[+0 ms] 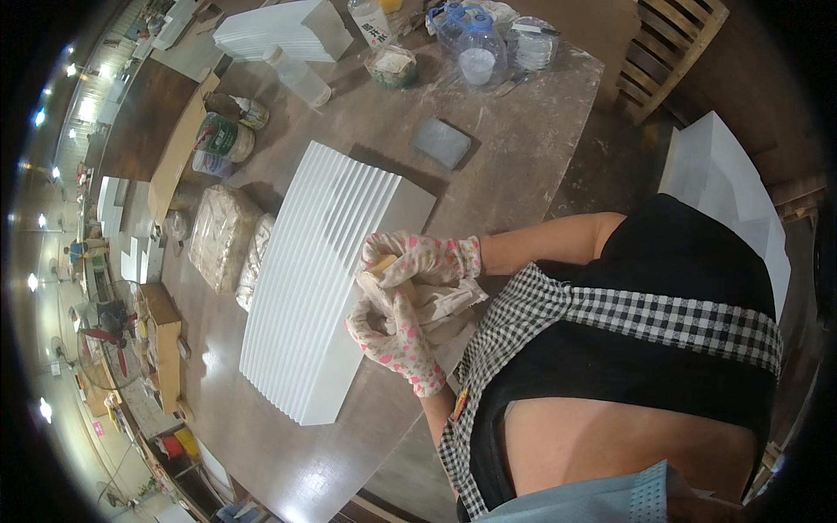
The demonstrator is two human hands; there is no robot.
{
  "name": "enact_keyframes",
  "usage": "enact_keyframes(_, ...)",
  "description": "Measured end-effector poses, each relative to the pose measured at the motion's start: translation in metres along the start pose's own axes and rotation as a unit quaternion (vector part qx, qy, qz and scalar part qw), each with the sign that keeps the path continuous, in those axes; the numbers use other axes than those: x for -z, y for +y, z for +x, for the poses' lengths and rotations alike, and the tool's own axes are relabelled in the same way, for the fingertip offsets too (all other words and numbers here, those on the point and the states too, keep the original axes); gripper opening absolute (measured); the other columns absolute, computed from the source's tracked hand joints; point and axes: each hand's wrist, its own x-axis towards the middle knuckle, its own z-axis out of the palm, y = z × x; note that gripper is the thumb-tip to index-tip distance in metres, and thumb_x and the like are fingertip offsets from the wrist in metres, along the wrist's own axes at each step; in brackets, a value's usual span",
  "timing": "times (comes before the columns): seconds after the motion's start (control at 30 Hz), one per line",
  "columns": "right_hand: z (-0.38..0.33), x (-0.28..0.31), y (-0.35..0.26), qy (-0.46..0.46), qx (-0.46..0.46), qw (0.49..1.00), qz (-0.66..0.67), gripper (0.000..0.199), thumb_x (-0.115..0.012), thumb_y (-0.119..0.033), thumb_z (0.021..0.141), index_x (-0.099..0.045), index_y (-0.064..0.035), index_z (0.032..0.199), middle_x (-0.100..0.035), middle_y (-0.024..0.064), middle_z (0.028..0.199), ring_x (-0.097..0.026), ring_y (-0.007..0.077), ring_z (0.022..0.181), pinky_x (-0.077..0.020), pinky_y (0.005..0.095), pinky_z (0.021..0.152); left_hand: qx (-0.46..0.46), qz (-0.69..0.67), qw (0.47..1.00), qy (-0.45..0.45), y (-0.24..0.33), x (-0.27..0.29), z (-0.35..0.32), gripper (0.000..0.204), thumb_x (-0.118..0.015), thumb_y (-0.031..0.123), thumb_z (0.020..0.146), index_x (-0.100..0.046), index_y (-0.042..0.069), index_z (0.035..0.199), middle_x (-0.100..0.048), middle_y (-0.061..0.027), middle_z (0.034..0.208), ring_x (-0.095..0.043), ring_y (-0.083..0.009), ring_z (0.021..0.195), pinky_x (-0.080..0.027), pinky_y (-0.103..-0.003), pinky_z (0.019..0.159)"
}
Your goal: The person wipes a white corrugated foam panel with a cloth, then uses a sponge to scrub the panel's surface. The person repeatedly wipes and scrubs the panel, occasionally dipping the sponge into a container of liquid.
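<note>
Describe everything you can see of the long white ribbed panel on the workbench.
The white ribbed panel is a long rectangular slab with parallel stepped ridges running its full length; it looks like matte plaster or foam. It lies flat on the worn brown workbench, running diagonally from upper right to lower left. Its near long side is a plain smooth face. Both gloved hands work at that edge: the right hand grips a small tan block against it, the left hand is just below, with a crumpled pale cloth between them. Wrapped bundles lie beside its far side.
</note>
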Motion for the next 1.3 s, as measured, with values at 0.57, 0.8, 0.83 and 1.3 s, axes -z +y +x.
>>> enact_keyframes(0.57,0.004,-0.006,0.036,-0.017,-0.039,0.997,0.068,0.046,-0.069,-0.023,0.093,-0.053,-0.0118,0.135,-0.060,0.0036,0.116,-0.062,0.0148,0.102,-0.0563,0.0304,0.087,-0.068,0.083,0.993,0.042,0.000,0.020,-0.009,0.034,-0.077,0.008,0.081,-0.059,0.002,0.109,-0.053,-0.0034,0.096,-0.052,-0.0130,0.085,-0.047,-0.030,0.078)
enact_keyframes(0.8,0.016,-0.039,0.065,-0.028,-0.086,0.991,0.099,0.064,-0.067,-0.031,0.093,-0.040,-0.0088,0.146,-0.054,0.0108,0.133,-0.059,0.0203,0.117,-0.0547,0.0355,0.097,-0.063,0.110,0.992,0.023,-0.007,0.068,0.005,0.048,-0.078,0.012,0.083,-0.056,0.000,0.124,-0.054,-0.0071,0.115,-0.053,-0.0147,0.088,-0.048,-0.028,0.078)
enact_keyframes(0.83,0.020,-0.039,0.067,0.031,-0.087,0.995,0.025,0.062,-0.067,-0.036,0.093,-0.044,-0.0063,0.143,-0.056,0.0120,0.129,-0.060,0.0208,0.114,-0.0557,0.0349,0.095,-0.038,0.100,0.994,0.015,-0.009,0.076,0.006,0.050,-0.078,0.012,0.083,-0.055,0.000,0.125,-0.054,-0.0076,0.118,-0.053,-0.0149,0.088,-0.049,-0.028,0.078)
enact_keyframes(1.3,-0.018,-0.026,0.093,0.068,0.057,0.983,-0.159,0.056,-0.060,-0.023,0.098,-0.041,-0.0077,0.148,-0.049,0.0046,0.142,-0.048,0.0176,0.128,-0.0455,0.0318,0.102,0.033,-0.088,0.989,-0.116,-0.032,0.069,0.013,0.059,-0.083,0.019,0.078,-0.048,-0.003,0.121,-0.057,-0.0154,0.115,-0.059,-0.0219,0.100,-0.053,-0.034,0.088)
